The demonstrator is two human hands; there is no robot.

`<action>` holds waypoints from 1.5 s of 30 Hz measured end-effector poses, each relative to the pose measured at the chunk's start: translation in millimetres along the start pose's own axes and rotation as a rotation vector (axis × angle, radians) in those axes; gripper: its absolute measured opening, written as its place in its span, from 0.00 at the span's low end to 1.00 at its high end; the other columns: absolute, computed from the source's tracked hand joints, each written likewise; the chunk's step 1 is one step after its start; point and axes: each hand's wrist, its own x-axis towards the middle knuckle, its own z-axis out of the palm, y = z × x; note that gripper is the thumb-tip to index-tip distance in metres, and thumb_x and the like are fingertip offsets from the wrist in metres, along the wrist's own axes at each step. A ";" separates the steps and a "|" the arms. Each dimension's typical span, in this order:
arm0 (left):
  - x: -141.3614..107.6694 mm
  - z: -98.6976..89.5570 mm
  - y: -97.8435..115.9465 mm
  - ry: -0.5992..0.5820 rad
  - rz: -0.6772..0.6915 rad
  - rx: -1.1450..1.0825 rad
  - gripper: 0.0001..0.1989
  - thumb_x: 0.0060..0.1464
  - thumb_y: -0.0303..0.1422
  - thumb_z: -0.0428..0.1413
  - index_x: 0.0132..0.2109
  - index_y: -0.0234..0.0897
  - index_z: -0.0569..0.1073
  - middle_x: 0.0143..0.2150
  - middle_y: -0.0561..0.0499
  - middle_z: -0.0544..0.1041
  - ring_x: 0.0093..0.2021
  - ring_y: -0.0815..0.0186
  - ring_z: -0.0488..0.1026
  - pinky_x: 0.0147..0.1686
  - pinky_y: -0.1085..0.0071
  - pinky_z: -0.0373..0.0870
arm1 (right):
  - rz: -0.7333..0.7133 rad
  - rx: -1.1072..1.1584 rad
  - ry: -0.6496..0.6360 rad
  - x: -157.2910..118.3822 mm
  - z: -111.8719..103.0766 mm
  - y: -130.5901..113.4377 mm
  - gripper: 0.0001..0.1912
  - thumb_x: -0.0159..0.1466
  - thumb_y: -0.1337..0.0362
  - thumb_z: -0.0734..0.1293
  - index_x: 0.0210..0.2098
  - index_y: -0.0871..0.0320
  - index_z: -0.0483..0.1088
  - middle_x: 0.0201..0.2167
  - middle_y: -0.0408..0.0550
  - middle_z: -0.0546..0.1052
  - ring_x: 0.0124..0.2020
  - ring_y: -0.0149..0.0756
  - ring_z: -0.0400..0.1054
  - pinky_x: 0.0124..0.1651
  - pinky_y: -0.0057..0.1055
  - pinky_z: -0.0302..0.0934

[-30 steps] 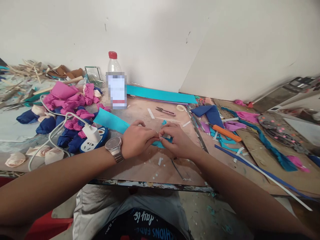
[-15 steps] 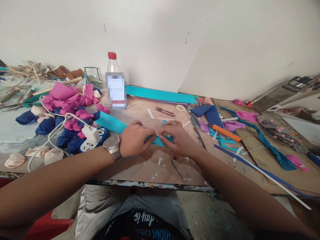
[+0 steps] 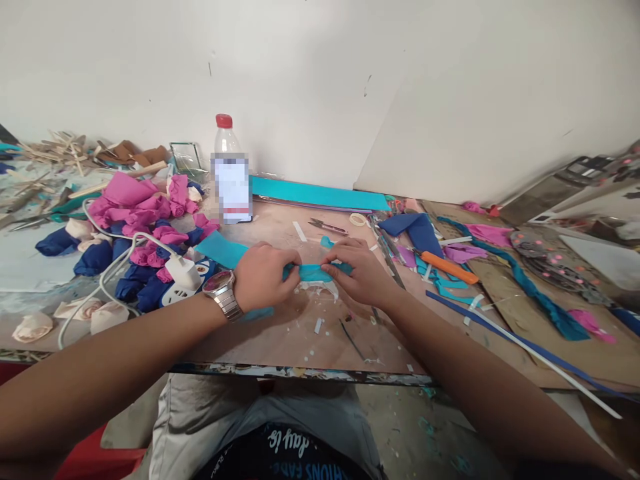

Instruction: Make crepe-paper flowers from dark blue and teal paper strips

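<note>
Both hands pinch one turquoise strip [image 3: 314,272], which looks like crepe paper or cloth. My left hand [image 3: 267,273], with a metal watch on its wrist, grips it on the left, and the strip's wide flat end stretches out beyond that hand toward the pink and blue pile. My right hand [image 3: 354,270] holds the folded part on the right between thumb and fingers. A short folded stretch shows between the two hands. Fingers hide the rest of it. A small turquoise scrap [image 3: 327,241] lies just behind my right hand.
Rolled pink and blue flowers [image 3: 130,190] crowd the left, beside a power strip [image 3: 173,293] with a white cable. A bottle [image 3: 227,140] with a phone before it stands behind. Thread snips [image 3: 330,227], a tape roll [image 3: 358,219] and an orange-handled knife [image 3: 447,267] lie to the right.
The hands have drawn slightly apart, and more of the folded turquoise strip shows between them, raised a little. The whole view has shifted slightly.
</note>
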 end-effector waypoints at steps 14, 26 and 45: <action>-0.3 0.5 1.3 0.019 0.072 -0.061 0.10 0.61 0.33 0.53 0.39 0.40 0.80 0.28 0.50 0.80 0.30 0.59 0.75 0.42 0.59 0.69 | -0.032 0.033 -0.057 -0.3 -1.0 -6.7 0.13 0.73 0.54 0.64 0.37 0.54 0.73 0.36 0.48 0.82 0.44 0.43 0.70 0.55 0.45 0.52; -1.6 -0.7 4.3 -0.065 0.153 -0.203 0.11 0.65 0.38 0.54 0.44 0.41 0.80 0.35 0.52 0.84 0.35 0.60 0.79 0.52 0.57 0.67 | -0.092 0.013 -0.028 -0.8 3.6 -9.3 0.12 0.72 0.55 0.66 0.36 0.54 0.75 0.36 0.46 0.82 0.43 0.42 0.72 0.55 0.45 0.51; -0.8 -1.9 6.9 -0.045 0.135 -0.301 0.07 0.62 0.32 0.56 0.40 0.41 0.80 0.36 0.54 0.85 0.36 0.63 0.79 0.48 0.61 0.66 | -0.119 -0.021 0.021 -3.1 3.5 -20.8 0.08 0.71 0.57 0.67 0.38 0.53 0.74 0.36 0.45 0.82 0.42 0.41 0.73 0.56 0.46 0.52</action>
